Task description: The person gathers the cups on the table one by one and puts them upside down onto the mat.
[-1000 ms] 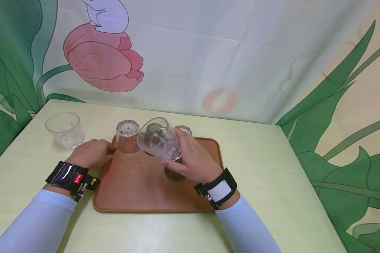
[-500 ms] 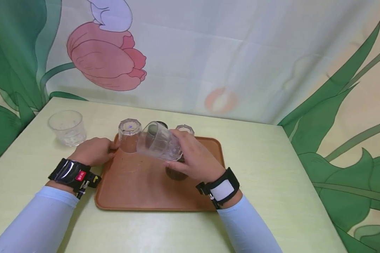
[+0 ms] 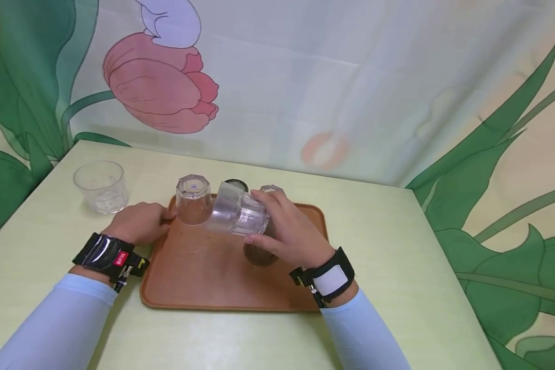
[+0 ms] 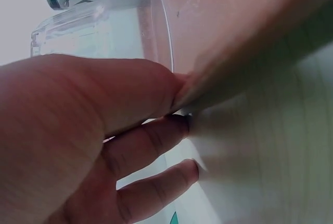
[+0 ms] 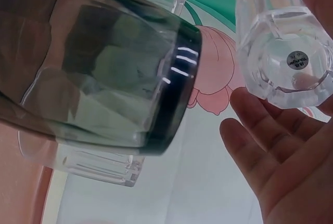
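Observation:
My left hand [image 3: 141,223] pinches the left rim of the brown tray [image 3: 203,277], thumb over the edge and fingers beneath it in the left wrist view. Above the tray, my right hand [image 3: 298,234] grips a clear faceted cup [image 3: 240,210] near its base. The cup is tipped on its side, mouth to the left and slightly down; a round sticker marks its base in the right wrist view. An upside-down clear cup [image 3: 193,203] stands at the tray's back left. Partly hidden beneath my right hand is a dark tinted cup [image 3: 259,255], its base up in the right wrist view [image 5: 119,68].
Another clear cup [image 3: 103,189] stands upright on the pale table [image 3: 379,257], left of the tray. Behind the held cup show a dark cup base [image 3: 237,184] and a clear cup base [image 3: 272,188]. A printed curtain [image 3: 259,103] hangs behind the table.
The cup in my right hand has turned further over, its mouth swinging from up-left to slightly down. My left hand keeps its hold on the tray rim. The head view has shifted slightly.

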Tool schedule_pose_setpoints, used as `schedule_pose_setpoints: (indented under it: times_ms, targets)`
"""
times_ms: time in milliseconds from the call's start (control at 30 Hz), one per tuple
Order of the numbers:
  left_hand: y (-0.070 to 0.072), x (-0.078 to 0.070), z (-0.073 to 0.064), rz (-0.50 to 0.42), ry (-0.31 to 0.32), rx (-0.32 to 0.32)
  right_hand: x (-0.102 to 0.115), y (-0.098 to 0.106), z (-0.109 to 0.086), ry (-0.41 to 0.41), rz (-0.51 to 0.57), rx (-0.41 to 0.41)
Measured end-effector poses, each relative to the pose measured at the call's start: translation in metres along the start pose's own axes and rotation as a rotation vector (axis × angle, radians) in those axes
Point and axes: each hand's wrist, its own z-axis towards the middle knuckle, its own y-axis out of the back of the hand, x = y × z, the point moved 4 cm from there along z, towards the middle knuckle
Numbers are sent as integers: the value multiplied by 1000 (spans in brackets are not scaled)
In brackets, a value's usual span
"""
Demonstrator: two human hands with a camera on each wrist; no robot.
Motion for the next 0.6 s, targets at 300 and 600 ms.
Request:
schedule_pose_setpoints:
  times_ms: [300, 600]
  targets:
    - [0, 4, 2, -9, 7, -8, 3, 3, 11, 54, -35, 2]
    - [-1, 2, 3, -31, 24, 29, 8, 5, 26, 143, -65, 39]
